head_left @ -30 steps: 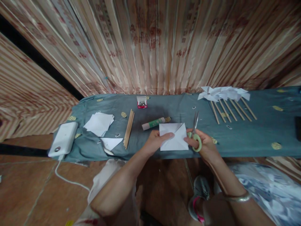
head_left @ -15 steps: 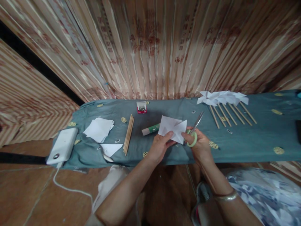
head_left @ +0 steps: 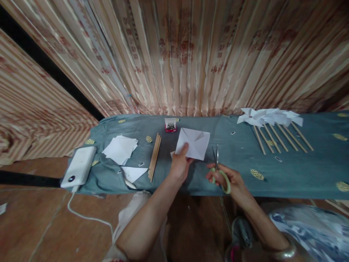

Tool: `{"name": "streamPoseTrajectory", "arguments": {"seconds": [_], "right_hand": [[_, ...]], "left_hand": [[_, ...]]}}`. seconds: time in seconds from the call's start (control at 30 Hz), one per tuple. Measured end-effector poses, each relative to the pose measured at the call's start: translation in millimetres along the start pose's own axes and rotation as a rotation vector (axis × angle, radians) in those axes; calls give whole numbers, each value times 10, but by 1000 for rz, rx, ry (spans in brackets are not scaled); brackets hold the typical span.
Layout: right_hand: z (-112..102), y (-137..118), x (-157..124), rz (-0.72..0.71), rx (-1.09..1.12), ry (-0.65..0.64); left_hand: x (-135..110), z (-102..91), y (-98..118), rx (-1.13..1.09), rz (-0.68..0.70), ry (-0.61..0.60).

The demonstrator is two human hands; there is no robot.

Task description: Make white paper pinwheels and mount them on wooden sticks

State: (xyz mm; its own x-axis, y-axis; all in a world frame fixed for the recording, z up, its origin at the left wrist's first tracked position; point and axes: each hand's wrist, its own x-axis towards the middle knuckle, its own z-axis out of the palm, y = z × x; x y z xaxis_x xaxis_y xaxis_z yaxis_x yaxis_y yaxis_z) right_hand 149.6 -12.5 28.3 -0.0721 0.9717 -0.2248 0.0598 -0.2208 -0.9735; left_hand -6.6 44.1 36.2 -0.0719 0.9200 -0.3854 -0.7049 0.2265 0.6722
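My left hand [head_left: 180,163] pinches a square sheet of white paper [head_left: 195,145] at its lower left, thumb on top. Creases run across the sheet, and slits show near its corners. To the right, apart from the paper, my right hand [head_left: 227,176] holds scissors [head_left: 224,182] by their pale green handles. The metal blades point up and away, slightly parted. Behind the sheet, the glue stick is almost wholly hidden. Left of my left hand lie several thin wooden sticks [head_left: 155,157] in a bundle.
A small red box [head_left: 171,126] of metal pins stands open at the back. White paper squares [head_left: 120,149] and a folded piece [head_left: 133,174] lie left, near a white power bank [head_left: 79,166] with a cable. Paper pinwheels [head_left: 269,118] on sticks lie at the right rear of the cloth-covered table [head_left: 294,174].
My right hand has let go of the paper's edge and drawn back with the scissors, whose blades have parted slightly. The sheet is turned in my left hand. The whole view has shifted slightly.
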Motion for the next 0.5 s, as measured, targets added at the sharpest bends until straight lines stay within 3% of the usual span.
{"name": "streamPoseTrajectory", "arguments": {"seconds": [0.17, 0.5], "right_hand": [[-48, 51, -66, 40, -89, -221], [-106, 53, 0, 68, -109, -283]], "left_hand": [[67, -38, 75, 10, -84, -43], [106, -5, 90, -39, -206, -24]]}}
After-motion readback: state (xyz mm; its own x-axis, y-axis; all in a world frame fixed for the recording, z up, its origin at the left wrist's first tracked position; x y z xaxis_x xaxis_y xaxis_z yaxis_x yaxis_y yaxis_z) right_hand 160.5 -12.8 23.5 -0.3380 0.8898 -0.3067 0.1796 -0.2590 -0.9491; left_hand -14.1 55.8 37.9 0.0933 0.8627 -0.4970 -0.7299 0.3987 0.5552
